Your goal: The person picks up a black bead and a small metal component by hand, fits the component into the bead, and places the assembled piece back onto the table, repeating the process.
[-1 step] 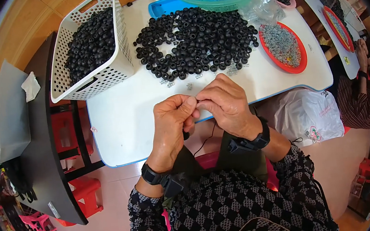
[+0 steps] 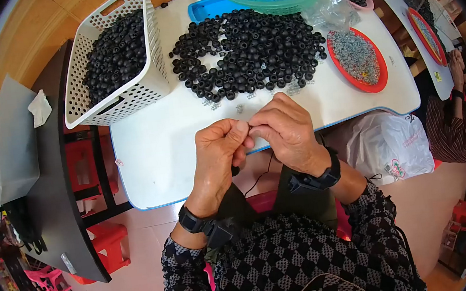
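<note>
My left hand [image 2: 219, 147] and my right hand [image 2: 286, 131] meet over the near edge of the white table [image 2: 159, 154]. Thumb and fingers are pinched together on both sides, tip to tip, around something tiny and dark that I cannot make out. A bit of black shows below the left hand's fingers; its kind is unclear. Just beyond lies a wide heap of round, hollow black plastic pieces [image 2: 267, 38]. Small clear pieces [image 2: 240, 108] are scattered along its near side. To the right, a red plate [image 2: 373, 88] holds many small clear-grey pieces [image 2: 352, 54].
A white perforated basket [image 2: 157, 68] full of black pieces stands at the left. Behind the heap are a blue tray [image 2: 200, 10], a green mesh basket [image 2: 277, 5] and a clear plastic bag [image 2: 333, 12]. A white bag [image 2: 388, 145] sits beside the table; another person's hand [image 2: 456, 65] is far right.
</note>
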{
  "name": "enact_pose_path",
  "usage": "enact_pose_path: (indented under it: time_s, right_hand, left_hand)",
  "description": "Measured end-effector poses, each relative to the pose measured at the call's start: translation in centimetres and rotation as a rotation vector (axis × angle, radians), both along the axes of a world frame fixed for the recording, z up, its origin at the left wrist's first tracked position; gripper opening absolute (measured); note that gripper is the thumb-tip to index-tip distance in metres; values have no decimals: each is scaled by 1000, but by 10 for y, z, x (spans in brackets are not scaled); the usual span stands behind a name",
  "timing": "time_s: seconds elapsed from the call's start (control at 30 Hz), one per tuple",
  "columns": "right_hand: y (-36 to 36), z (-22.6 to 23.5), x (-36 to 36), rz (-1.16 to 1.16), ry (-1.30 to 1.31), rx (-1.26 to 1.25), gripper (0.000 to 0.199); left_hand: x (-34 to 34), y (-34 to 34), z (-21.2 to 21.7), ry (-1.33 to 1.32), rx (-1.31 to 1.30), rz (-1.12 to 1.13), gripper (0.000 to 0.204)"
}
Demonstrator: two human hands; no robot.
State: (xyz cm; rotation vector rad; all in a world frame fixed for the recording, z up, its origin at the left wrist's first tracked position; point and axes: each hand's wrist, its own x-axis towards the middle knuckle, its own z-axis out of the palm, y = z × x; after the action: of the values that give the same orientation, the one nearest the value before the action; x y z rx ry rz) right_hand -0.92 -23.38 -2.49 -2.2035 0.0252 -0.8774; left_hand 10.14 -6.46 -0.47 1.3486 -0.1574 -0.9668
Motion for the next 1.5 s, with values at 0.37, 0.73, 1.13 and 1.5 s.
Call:
enact_pose_path:
  time_s: [0.37,0.73,1.13,1.5]
  right_hand:
    - [-12,6,-27,-129,7,230,17]
    - [-33,12,-52,-83,-9,186,16]
    - [-31,20,-61,-83,-17,172,15]
    - [-18,18,-49,-133,-1,295,14]
  left_hand:
    - [42,-21,-4,-1174,412,60,24]
    - [33,-59,-17,-1531,742,-79,23]
    - [30,-63,-20,-1868,675,-43,15]
    - [42,-17,23,-70,-131,128,30]
